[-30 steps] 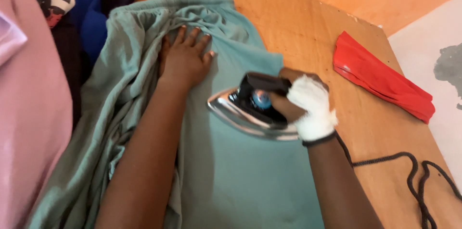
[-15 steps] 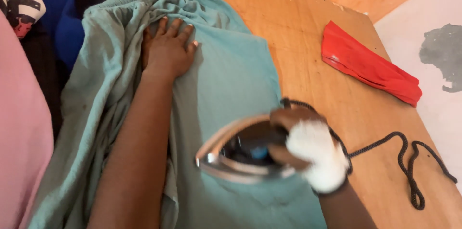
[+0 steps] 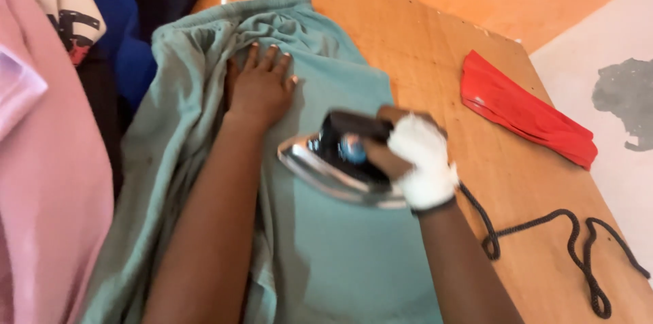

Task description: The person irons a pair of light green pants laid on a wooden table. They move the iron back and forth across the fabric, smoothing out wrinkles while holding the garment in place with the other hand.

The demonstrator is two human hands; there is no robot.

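A teal green garment (image 3: 333, 256) lies spread on a wooden table (image 3: 435, 65). My left hand (image 3: 258, 89) rests flat on the cloth near its gathered top, fingers apart, holding it down. My right hand (image 3: 415, 157), partly wrapped in a white cloth, grips the black handle of a silver clothes iron (image 3: 333, 164). The iron sits on the garment's middle, its tip pointing left toward my left forearm.
The iron's dark cord (image 3: 564, 249) snakes over the table at the lower right. A folded red cloth (image 3: 524, 109) lies at the right. Pink (image 3: 47, 195), blue (image 3: 126, 45) and dark clothes are piled along the left edge.
The iron has slid back up the garment toward my left hand after moving down toward me half a second ago. My left hand stays pressed on the cloth.
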